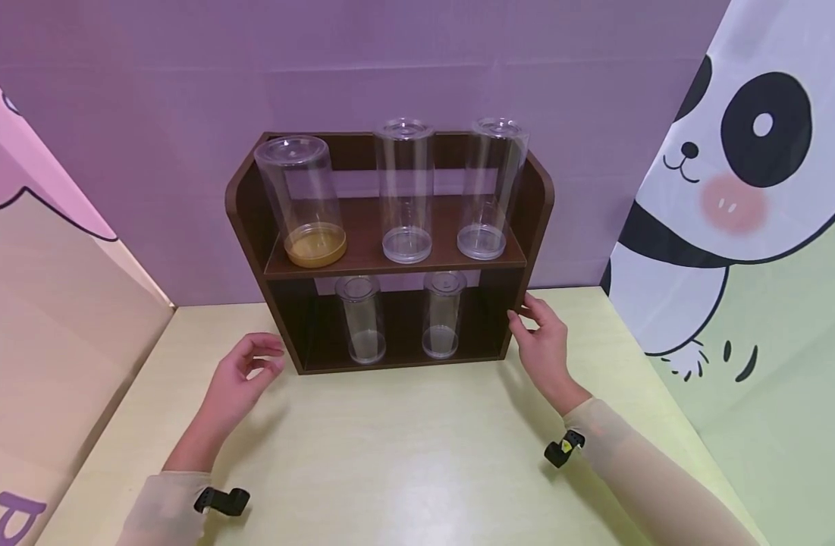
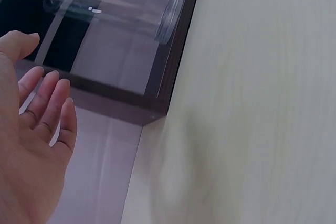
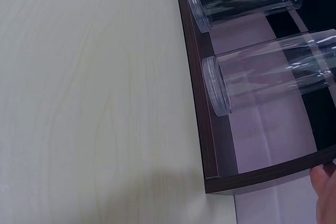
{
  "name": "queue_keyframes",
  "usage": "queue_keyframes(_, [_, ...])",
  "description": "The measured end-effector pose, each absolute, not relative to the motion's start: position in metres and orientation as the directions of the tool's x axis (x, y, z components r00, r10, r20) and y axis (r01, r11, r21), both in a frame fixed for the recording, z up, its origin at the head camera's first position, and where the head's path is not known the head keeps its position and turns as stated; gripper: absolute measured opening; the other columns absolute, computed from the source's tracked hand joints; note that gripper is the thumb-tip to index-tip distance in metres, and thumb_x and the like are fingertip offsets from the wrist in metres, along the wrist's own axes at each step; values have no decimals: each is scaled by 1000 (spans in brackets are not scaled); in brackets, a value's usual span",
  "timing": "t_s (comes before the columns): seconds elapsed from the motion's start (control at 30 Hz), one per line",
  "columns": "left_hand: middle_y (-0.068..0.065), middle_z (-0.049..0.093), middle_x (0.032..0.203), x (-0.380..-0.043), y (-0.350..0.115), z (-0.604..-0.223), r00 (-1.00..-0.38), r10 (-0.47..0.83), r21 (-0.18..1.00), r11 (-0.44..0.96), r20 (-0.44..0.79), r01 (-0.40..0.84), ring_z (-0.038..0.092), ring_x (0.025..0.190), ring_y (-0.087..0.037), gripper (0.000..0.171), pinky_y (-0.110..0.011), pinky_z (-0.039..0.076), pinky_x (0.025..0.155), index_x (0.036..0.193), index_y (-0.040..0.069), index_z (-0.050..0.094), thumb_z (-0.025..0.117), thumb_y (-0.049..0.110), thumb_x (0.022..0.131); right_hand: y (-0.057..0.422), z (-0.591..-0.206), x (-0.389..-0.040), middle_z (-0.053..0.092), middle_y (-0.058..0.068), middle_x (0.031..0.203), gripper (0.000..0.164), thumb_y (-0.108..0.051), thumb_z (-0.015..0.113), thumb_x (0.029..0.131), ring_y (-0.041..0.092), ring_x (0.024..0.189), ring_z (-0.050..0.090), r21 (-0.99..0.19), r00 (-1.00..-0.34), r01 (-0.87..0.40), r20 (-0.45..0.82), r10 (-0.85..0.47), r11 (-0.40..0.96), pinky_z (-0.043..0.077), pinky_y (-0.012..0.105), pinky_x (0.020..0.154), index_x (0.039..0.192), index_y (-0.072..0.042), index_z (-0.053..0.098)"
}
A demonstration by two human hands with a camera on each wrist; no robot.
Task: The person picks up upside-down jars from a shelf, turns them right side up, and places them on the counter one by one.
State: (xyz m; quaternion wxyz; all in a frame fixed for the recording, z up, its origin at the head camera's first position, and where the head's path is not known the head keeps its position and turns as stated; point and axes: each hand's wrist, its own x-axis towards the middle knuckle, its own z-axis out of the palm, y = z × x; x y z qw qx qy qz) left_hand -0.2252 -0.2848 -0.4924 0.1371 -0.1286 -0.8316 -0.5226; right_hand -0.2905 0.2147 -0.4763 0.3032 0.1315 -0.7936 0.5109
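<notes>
A dark brown two-tier shelf (image 1: 397, 270) stands on the table. My left hand (image 1: 243, 371) is beside its lower left side, fingers loosely bent, holding nothing. In the left wrist view, the left hand's fingertips (image 2: 65, 85) overlap the side panel. My right hand (image 1: 543, 345) is at the lower right side panel, with thumb and fingertips touching it. Most of that hand is outside the right wrist view; only its fingertips (image 3: 317, 177) show at the panel edge. Two clear plastic jars, a left one (image 1: 362, 322) and a right one (image 1: 442, 318), stand lid-down on the lower tier.
On the upper tier stand a wide jar (image 1: 297, 182) with an amber lid (image 1: 316, 246) and two clear-lidded jars, one in the middle (image 1: 405, 189) and one at right (image 1: 492, 189). A purple backdrop (image 1: 151, 152) rises behind; a panda-printed sheet (image 1: 745, 189) borders the right.
</notes>
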Motion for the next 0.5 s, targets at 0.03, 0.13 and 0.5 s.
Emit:
queue_keyframes(0.03, [-23,66,132,-225,-283,-492,-930,76,834,420,361,358,66,113,-8,32,-12,51,98,137,-4,62,71,5,108,215,-476,-290,77,15,125,35,3,75,103,40,111,77,-730,-782,-517,616,100,447,57,9,77,136,-5,76])
queue_keyframes(0.13, [-21,67,132,-223,-275,-491,-934,92,831,432,346,350,67,116,-16,35,-12,50,100,140,-1,62,72,8,108,215,-476,-290,76,15,126,35,3,75,103,41,111,77,-726,-780,-519,618,98,450,57,9,77,137,-4,76])
queue_keyframes(0.5, [-17,70,138,-226,-246,-495,-939,174,850,399,298,344,65,127,-35,44,-17,50,104,146,3,61,77,8,105,215,-478,-291,76,15,126,35,3,75,103,41,110,77,-733,-783,-514,613,104,445,57,9,76,137,-5,76])
